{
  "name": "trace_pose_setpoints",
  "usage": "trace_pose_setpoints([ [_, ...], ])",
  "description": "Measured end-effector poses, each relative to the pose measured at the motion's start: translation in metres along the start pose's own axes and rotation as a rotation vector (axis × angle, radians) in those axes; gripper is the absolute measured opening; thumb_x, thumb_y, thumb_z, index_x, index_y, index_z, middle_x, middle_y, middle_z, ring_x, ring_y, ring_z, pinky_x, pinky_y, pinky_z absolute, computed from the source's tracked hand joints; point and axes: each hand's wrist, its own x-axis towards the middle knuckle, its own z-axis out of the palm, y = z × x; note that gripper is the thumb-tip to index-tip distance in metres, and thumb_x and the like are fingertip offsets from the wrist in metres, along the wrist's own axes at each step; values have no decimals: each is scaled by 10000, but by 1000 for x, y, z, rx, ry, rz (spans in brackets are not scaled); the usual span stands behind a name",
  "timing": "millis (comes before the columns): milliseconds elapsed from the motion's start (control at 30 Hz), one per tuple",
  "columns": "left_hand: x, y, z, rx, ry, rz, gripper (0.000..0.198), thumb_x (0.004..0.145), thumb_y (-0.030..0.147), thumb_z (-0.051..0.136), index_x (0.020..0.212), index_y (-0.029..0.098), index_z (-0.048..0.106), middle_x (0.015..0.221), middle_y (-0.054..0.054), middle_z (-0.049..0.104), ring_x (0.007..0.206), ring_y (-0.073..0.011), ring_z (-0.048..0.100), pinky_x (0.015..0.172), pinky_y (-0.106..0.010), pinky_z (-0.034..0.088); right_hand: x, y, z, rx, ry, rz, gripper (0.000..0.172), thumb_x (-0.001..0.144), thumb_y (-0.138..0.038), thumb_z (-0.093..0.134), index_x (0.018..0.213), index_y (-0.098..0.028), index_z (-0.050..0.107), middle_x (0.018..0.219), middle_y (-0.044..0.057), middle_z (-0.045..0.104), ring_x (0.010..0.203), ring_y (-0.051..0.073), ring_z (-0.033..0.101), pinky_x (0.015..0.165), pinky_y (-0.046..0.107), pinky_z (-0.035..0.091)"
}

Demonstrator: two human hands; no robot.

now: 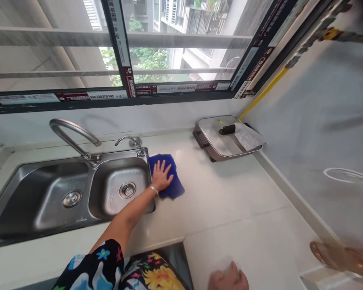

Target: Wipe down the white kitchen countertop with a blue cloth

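Note:
My left hand [161, 176] lies flat with fingers spread on top of a blue cloth [176, 186], pressing it against the white countertop [211, 193] just right of the sink. The cloth is spread out and its left edge meets the sink rim. Low in the view, my right hand [228, 278] is over the counter near its front edge, fingers curled in and slightly blurred. Nothing shows in it. A steel double-bowl sink [90, 189] is set into the counter beneath my left forearm.
A curved steel faucet [74, 128] and a smaller spout [128, 138] stand behind the sink. In the back right corner sits an electric pan with a glass lid [213, 131], a clear plastic bag [248, 137] on it. A brown glossy object [339, 255] is at far right.

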Motion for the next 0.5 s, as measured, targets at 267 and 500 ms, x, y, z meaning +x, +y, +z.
trace_pose_setpoints([
  [267,-152,59,-8,-21,-41,93,651,903,444,568,1511,265,424,1682,-74,150,1539,-393,59,1212,-650,198,-10,12,2,68,22,-21,741,685,-215,518,1425,-240,503,1258,249,544,1068,451,491,829,654,348],
  [500,-251,54,-43,7,-131,105,608,926,423,549,1512,329,415,1670,-32,210,1544,-330,114,1226,-596,229,-15,28,5,182,-5,-35,694,685,-204,524,1378,-232,560,1283,264,511,1194,495,437,842,714,328],
])
